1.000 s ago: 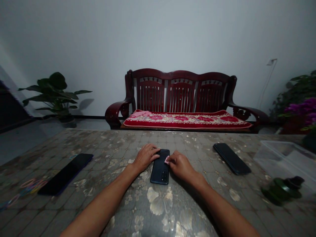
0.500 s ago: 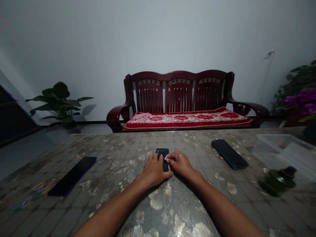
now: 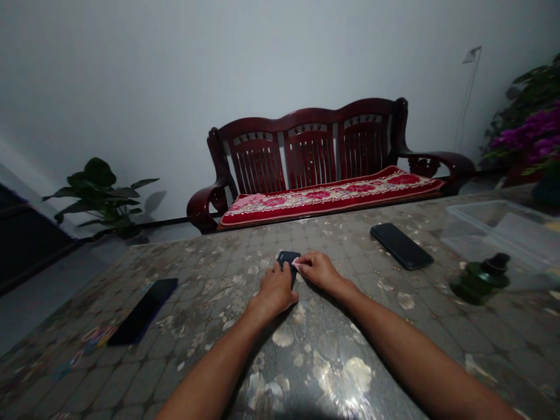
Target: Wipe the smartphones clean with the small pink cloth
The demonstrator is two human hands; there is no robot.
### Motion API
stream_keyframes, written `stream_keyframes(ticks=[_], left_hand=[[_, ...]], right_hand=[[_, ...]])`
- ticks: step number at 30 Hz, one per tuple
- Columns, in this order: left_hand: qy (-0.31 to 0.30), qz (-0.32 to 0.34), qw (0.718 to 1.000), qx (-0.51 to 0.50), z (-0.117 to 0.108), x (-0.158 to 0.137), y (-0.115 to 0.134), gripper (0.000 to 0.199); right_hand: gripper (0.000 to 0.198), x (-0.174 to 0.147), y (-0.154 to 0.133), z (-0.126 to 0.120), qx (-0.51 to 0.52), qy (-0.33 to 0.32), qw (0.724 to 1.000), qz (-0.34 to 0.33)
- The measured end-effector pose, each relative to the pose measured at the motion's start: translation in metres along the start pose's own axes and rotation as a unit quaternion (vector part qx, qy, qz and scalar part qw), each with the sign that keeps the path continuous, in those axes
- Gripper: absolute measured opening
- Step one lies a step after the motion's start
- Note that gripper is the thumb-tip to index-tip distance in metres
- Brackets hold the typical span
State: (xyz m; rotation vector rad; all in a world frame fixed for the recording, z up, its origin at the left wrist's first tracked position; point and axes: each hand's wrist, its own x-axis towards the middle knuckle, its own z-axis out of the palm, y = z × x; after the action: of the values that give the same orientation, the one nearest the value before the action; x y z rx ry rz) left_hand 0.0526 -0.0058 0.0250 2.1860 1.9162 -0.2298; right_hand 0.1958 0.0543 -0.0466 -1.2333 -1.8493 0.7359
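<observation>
A dark smartphone (image 3: 289, 255) lies on the table in front of me, partly covered by my hands. My left hand (image 3: 276, 287) holds it against the tabletop, fingers over its left side and thumb by its lower end. At the phone's right edge, my right hand (image 3: 318, 270) pinches a small pink cloth (image 3: 296, 263) between thumb and forefinger. The cloth touches the phone's surface; most of it is hidden in the fingers.
Another dark phone (image 3: 143, 312) lies left, beside several coloured bands (image 3: 90, 344). To the right are a third phone (image 3: 401, 245), a green bottle (image 3: 480, 281) and a clear plastic box (image 3: 455, 233). A wooden bench (image 3: 306, 125) stands beyond the patterned table (image 3: 210, 256).
My view has tilted and shifted, so the table and bench appear slanted. Both hands stay at the phone, with the pink cloth still in the right fingers near its upper right edge.
</observation>
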Motion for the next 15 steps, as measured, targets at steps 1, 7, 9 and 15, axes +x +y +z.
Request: stream_keyframes(ticks=[1, 7, 9, 15], left_hand=[[-0.002, 0.003, 1.000, -0.002, 0.000, 0.000, -0.001, 0.082], [-0.002, 0.041, 0.999, -0.021, -0.006, 0.003, -0.020, 0.067], [0.000, 0.059, 0.997, -0.050, -0.010, 0.003, -0.029, 0.065], [0.017, 0.074, 0.983, -0.167, -0.009, 0.006, -0.048, 0.070]], right_hand=[[0.015, 0.000, 0.001, 0.000, 0.004, 0.009, 1.000, -0.001], [0.015, 0.002, 0.004, -0.004, 0.020, 0.063, 0.997, -0.024], [0.016, 0.003, 0.003, -0.005, 0.006, 0.077, 0.995, -0.055], [0.016, 0.001, -0.004, 0.000, -0.048, 0.078, 0.984, -0.152]])
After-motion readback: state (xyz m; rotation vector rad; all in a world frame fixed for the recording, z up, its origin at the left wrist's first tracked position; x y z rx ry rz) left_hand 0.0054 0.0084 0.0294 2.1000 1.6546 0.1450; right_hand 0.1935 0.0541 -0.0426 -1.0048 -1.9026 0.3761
